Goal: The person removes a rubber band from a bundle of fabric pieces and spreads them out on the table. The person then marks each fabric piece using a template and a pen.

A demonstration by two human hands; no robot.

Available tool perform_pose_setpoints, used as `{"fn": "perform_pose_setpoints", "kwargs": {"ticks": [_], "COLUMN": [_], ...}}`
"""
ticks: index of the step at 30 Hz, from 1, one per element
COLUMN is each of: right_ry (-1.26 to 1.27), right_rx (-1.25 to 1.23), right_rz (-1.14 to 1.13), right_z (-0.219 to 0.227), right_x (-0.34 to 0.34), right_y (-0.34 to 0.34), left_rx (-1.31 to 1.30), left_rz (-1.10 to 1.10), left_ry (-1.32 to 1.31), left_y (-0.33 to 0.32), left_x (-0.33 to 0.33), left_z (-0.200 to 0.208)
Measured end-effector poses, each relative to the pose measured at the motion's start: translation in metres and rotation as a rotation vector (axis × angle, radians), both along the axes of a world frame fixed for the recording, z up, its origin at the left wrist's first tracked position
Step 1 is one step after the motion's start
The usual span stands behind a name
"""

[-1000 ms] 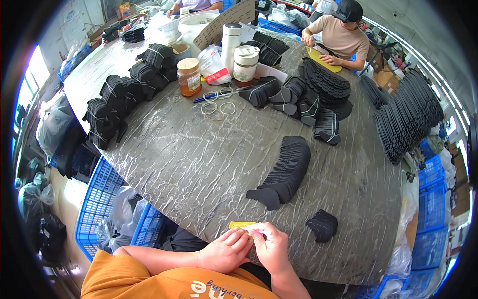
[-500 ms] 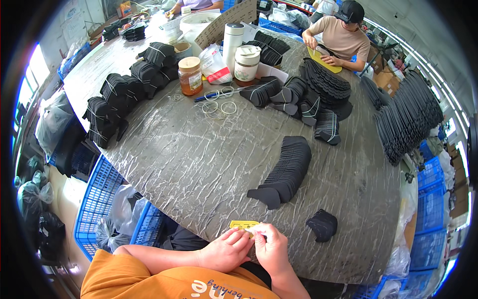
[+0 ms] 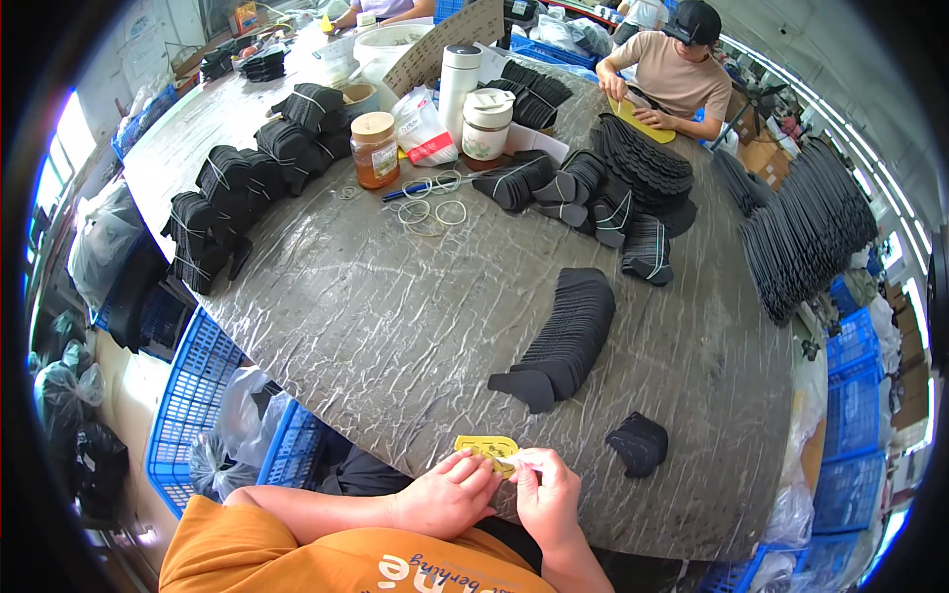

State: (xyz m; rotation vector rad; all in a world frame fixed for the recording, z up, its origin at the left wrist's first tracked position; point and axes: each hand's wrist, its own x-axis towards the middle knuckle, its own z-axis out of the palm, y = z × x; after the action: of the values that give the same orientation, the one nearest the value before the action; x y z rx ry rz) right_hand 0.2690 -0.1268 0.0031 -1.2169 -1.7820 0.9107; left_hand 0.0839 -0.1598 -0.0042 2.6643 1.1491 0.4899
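Note:
At the near edge of the table lies a yellow template [image 3: 484, 443] with cut-out slots, dark showing through some of them. My left hand [image 3: 450, 497] has its bent fingers pressed together on it, holding it down. My right hand [image 3: 548, 497] pinches a slim white pen-like tool [image 3: 514, 461], its tip over the template's right part. What lies under the template is mostly hidden. Further out is a fanned row of black curved fabric pieces [image 3: 565, 331]. To the right of my hands sits a small black stack [image 3: 638, 443] of similar pieces.
Banded black bundles [image 3: 222, 198] line the left side, with more [image 3: 583, 188] at the back right. A honey-coloured jar [image 3: 375, 153], a white flask [image 3: 458, 89], a lidded cup [image 3: 487, 127] and rubber bands [image 3: 425, 212] stand or lie between. A co-worker [image 3: 677, 74] holds another yellow template. Blue crates [image 3: 198, 405] flank the table.
My right hand has shifted slightly right with the white tool, uncovering more of the yellow template. My left hand stays in place.

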Motion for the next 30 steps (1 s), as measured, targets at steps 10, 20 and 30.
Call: {"fn": "perform_pose_setpoints", "kwargs": {"ticks": [10, 20, 30], "right_ry": [0.016, 0.004, -0.053], "right_rx": [-0.014, -0.061, 0.003], "right_rz": [-0.032, 0.160, 0.155], "right_z": [0.005, 0.013, 0.011], "right_x": [0.007, -0.025, -0.027], "right_y": [-0.005, 0.022, 0.022], "left_rx": [0.021, 0.094, 0.100], "left_rz": [-0.018, -0.035, -0.035], "left_ry": [0.041, 0.027, 0.011], "left_y": [0.000, 0.001, 0.001], "left_x": [0.000, 0.001, 0.001], "left_z": [-0.002, -0.004, -0.006]}}
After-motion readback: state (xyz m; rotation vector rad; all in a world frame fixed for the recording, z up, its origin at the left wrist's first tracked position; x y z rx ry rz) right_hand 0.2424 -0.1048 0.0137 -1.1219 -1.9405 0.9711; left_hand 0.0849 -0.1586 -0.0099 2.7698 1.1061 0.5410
